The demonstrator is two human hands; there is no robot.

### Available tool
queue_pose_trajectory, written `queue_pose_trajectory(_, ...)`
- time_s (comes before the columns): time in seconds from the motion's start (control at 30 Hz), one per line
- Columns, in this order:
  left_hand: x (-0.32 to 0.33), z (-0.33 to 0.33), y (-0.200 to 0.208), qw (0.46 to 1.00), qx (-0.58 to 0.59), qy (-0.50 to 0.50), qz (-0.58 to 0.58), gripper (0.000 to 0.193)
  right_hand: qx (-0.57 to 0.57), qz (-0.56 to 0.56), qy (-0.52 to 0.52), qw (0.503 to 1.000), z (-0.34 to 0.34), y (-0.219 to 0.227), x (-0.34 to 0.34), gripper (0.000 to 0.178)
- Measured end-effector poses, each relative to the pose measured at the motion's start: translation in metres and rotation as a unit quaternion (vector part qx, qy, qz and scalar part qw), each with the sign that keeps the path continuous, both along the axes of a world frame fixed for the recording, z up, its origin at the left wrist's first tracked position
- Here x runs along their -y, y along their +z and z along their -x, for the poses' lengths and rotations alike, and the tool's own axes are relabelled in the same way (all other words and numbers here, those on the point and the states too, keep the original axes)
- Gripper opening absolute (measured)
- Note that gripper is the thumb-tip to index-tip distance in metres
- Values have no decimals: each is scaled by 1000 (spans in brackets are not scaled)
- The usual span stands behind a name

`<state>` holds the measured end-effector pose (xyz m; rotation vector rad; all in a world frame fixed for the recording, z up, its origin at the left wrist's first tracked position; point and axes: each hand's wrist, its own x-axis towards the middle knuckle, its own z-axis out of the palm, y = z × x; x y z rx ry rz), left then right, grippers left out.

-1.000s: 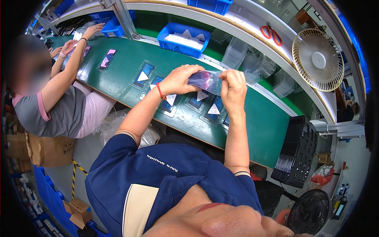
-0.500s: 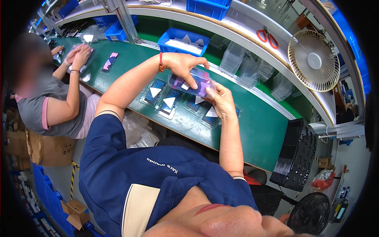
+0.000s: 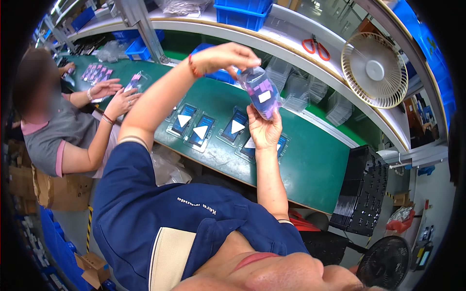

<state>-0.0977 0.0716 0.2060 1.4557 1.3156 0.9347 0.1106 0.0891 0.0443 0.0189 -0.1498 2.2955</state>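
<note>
A clear plastic package (image 3: 262, 90) with a pink and purple piece and a white label inside is raised above the bench, tilted upright. My right hand (image 3: 265, 130) grips its lower end, thumb and fingers closed on it. The bent fingers of my left hand (image 3: 224, 57) close at its upper end; the fingertips are partly hidden. Below lie several flat clear trays holding dark blue panels, among them one tray (image 3: 200, 140) to the left and another (image 3: 228, 136) nearest my right hand. White triangular pieces (image 3: 237, 127) rest on them.
A co-worker (image 3: 73, 126) on the left handles a similar package (image 3: 133, 83). Behind my left hand is a blue bin (image 3: 222, 76); stacked clear trays (image 3: 297, 99) stand along the back. A shelf above holds red-handled scissors (image 3: 315, 47). Stacked black trays (image 3: 357, 194) stand at the right end.
The package has gone from lying flat to tilted upright, slightly to the right. My left hand has shifted up to its top end. The co-worker's hands have moved right, toward another package.
</note>
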Motion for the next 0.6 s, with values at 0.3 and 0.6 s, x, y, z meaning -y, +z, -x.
queue_pose_trajectory(0.3,8,-40,-50,891,-159,236,-354,16,27,-1,26,999,-4,-1,2,47)
queue_pose_trajectory(0.6,3,-41,-47,929,-25,271,-251,12,67,-40,-13,997,-8,1,6,49)
